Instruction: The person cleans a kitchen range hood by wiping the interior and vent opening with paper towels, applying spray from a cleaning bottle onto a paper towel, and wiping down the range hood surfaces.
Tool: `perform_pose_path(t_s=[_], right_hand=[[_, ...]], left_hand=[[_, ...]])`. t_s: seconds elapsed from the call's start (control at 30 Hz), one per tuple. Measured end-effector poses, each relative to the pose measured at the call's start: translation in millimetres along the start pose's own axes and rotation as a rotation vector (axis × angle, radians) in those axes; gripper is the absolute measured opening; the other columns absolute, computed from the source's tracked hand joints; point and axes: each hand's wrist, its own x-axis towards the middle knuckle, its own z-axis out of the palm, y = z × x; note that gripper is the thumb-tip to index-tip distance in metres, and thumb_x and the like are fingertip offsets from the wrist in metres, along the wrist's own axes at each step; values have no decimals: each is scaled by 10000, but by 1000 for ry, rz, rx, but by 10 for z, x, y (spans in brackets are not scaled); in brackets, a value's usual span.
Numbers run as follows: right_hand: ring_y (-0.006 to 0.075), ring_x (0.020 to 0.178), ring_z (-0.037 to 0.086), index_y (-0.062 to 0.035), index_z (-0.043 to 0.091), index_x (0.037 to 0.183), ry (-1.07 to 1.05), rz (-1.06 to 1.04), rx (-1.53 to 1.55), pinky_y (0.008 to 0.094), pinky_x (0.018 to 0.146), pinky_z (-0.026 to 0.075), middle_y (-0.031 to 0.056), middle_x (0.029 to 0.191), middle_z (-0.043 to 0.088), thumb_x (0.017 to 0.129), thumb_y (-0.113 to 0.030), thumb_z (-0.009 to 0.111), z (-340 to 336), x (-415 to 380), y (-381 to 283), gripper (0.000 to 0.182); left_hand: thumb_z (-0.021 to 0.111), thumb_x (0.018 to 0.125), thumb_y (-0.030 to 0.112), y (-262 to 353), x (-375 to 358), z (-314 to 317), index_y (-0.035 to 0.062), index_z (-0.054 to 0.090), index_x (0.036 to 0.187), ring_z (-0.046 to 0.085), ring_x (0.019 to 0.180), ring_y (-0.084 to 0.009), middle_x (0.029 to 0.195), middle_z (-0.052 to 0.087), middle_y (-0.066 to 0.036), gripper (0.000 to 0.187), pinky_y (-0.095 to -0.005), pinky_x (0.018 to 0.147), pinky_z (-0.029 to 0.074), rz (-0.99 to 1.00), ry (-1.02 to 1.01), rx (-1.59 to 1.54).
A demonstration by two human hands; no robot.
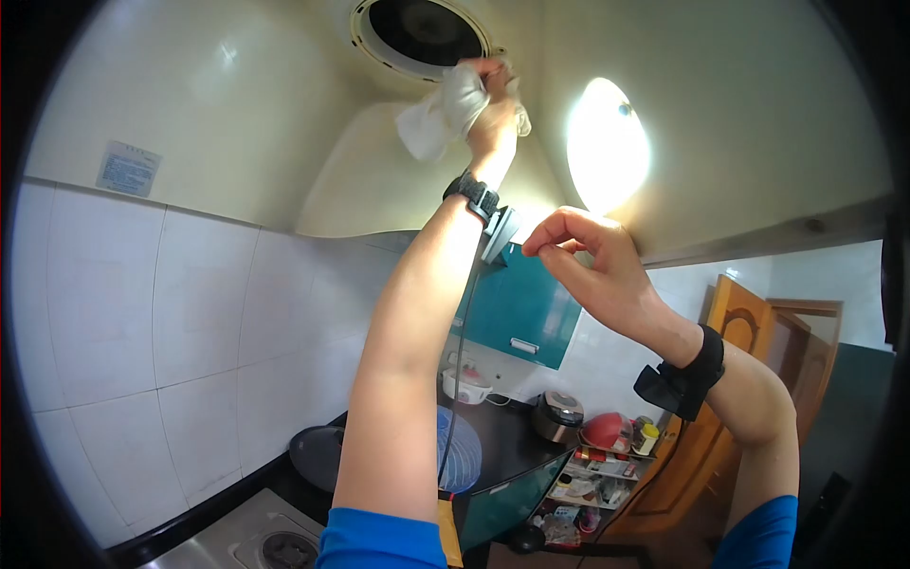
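Observation:
My left hand [495, 114] reaches up inside a range hood [237, 114] and is closed on a crumpled white cloth [428, 123]. That hand is just below the rim of the hood's round dark fan opening [427, 36], at its right side. Lower and to the right, my right hand [602, 275] hangs in the air with thumb and forefinger curled together; nothing shows between them. It is nearest the bright hood lamp [608, 147]. Both wrists wear black straps with small devices and cables.
A gas stove [251, 536] lies below, with a dark pan [315, 453] behind it. On the counter are a blue basket [460, 450], a white pot [466, 384] and a rice cooker [557, 415]. A teal cabinet [526, 308] hangs behind; a wooden door [706, 455] stands right.

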Motion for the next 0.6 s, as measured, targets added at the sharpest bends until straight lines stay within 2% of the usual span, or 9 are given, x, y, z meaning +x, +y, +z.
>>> perform_pose_path(t_s=[0.07,0.1,0.2,0.3,0.37,0.4,0.47,0.53,0.6], right_hand=[[108,879,652,-16,672,955,13,-17,55,296,803,499,36,909,711,884,-66,548,10,9,21,151],[108,879,652,-16,672,955,22,-25,39,296,803,499,36,909,711,884,-66,548,-12,29,6,151],[97,862,637,-33,673,952,-19,-15,17,288,789,481,20,906,708,886,-88,558,-17,28,21,143],[98,853,636,-34,675,957,-38,13,3,292,801,480,19,893,708,887,-97,564,-2,24,42,146],[102,853,639,-31,678,955,-33,26,-1,299,809,482,17,890,711,884,-91,562,-26,29,34,148],[101,854,640,-29,679,953,-25,1,-6,302,805,484,20,888,713,881,-86,560,-31,18,30,150],[100,849,644,-23,679,936,1,-51,21,301,768,487,28,867,712,867,-74,551,8,2,66,154],[100,843,643,-21,679,933,-33,0,23,293,748,485,30,859,710,862,-72,549,13,-24,25,156],[100,824,635,-12,671,921,-51,68,-8,266,703,473,33,843,700,853,-64,539,17,-33,27,157]], left_hand=[[672,884,-17,-477,-32,-213,-19,624,924,625,828,-162,897,671,-112,62,-286,756,512,-201,202,348],[693,879,47,-840,39,-363,-14,656,909,651,809,-190,924,685,-123,77,-308,725,530,-199,234,126],[661,915,95,-1005,124,-586,-15,655,951,650,745,-204,891,683,-110,116,-325,694,546,-305,73,102],[605,947,94,-799,220,-603,-22,652,1002,650,729,-208,875,686,-112,137,-337,705,554,-345,215,97],[559,968,120,-379,175,-382,-29,628,985,644,693,-203,819,671,-105,166,-324,666,545,-772,255,18],[558,955,137,-489,86,-404,-22,621,924,625,659,-205,769,645,-94,174,-322,620,520,-745,-78,-581],[557,942,155,-542,-134,-426,-15,614,862,605,625,-206,720,619,-83,196,-319,574,495,-660,-397,-1152],[571,904,141,-226,-244,-88,14,588,731,544,568,-200,660,580,-66,216,-340,519,432,-825,-178,-498],[601,905,218,-1245,-235,-246,42,592,689,518,548,-184,661,584,-54,279,-344,512,423,-536,-376,-62]])
